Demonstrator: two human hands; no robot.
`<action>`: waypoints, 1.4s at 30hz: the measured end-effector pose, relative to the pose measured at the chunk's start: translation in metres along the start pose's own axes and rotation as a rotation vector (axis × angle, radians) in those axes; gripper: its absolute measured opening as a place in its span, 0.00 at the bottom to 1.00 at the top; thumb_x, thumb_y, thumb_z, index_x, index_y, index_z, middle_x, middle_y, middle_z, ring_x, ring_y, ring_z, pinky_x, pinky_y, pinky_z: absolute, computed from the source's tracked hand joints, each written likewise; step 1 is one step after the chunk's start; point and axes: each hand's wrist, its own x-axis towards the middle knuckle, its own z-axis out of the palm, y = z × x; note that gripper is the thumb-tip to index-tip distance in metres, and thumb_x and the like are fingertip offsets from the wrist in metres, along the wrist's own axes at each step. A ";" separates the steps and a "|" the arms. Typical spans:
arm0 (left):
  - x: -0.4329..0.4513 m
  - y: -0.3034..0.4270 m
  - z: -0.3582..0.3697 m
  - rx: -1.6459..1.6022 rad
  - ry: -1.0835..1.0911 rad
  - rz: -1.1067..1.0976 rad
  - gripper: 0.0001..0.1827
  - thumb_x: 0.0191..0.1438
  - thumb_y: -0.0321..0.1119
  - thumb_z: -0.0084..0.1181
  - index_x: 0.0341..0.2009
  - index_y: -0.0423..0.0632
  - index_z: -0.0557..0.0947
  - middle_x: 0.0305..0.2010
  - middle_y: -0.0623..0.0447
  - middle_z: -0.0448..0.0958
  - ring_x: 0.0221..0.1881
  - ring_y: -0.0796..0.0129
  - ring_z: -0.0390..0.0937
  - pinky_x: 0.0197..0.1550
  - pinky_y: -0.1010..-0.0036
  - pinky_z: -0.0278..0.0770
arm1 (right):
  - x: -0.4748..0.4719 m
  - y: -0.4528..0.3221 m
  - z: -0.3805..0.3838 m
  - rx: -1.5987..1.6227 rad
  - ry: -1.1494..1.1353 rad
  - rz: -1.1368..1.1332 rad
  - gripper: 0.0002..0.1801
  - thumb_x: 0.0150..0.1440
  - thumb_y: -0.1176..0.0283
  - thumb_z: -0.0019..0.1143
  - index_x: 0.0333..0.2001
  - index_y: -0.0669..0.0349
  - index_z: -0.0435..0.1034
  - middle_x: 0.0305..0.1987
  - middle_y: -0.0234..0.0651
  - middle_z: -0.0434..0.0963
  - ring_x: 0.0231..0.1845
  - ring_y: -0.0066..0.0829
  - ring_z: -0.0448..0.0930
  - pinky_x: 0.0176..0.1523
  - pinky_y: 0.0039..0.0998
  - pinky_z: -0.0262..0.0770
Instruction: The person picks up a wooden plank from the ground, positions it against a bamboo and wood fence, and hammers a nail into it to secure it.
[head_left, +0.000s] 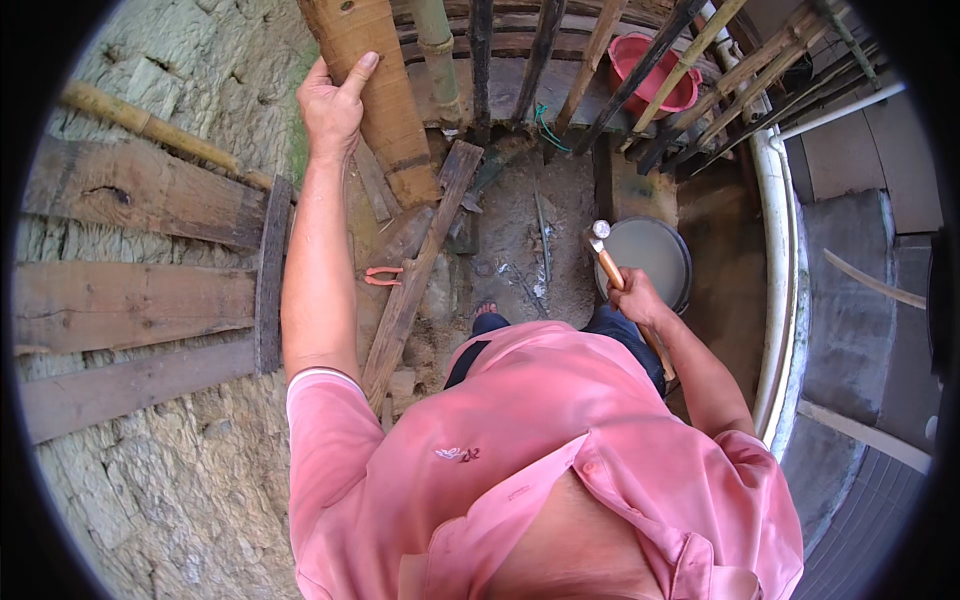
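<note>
My left hand (331, 109) grips the left edge of a wide wooden board (390, 112), its thumb lying across the board's face. The board stands upright beside the rough wall, and its top runs out of view. In my right hand (641, 300) is a hammer (609, 266) with a wooden handle, held partway along the handle with the metal head pointing away from me. Below the hammer head is a round tub of cloudy water (645, 255). Red-handled pliers (384, 276) lie by a long narrow plank (424, 270) that slants across the ground, their jaws hidden.
Wooden boards (135, 307) and a bamboo pole (161, 139) run along the rough wall (150, 487) at left. Ahead stands a fence of dark poles and bamboo (480, 67), with a red plastic basin (656, 75) behind it. A white pipe (776, 225) rises at right.
</note>
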 end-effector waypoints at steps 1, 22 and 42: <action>0.009 -0.007 0.002 0.010 -0.041 0.035 0.17 0.58 0.26 0.68 0.51 0.37 0.82 0.50 0.47 0.84 0.48 0.68 0.82 0.54 0.72 0.78 | -0.003 0.005 0.002 0.015 0.011 0.003 0.03 0.50 0.83 0.55 0.31 0.68 0.73 0.22 0.35 0.76 0.23 0.27 0.77 0.29 0.33 0.73; 0.135 0.019 0.053 -0.128 -0.222 0.120 0.17 0.62 0.38 0.67 0.47 0.37 0.82 0.45 0.53 0.83 0.42 0.74 0.79 0.47 0.77 0.76 | -0.029 -0.023 0.030 -0.104 0.244 0.039 0.06 0.48 0.78 0.56 0.31 0.70 0.74 0.24 0.50 0.78 0.29 0.40 0.82 0.37 0.42 0.77; 0.187 0.057 0.087 0.034 -0.079 0.205 0.17 0.62 0.33 0.66 0.48 0.31 0.82 0.42 0.48 0.84 0.37 0.72 0.80 0.41 0.77 0.77 | -0.006 -0.030 0.032 -0.127 0.303 -0.064 0.03 0.47 0.80 0.55 0.29 0.67 0.72 0.21 0.36 0.74 0.25 0.28 0.76 0.31 0.36 0.74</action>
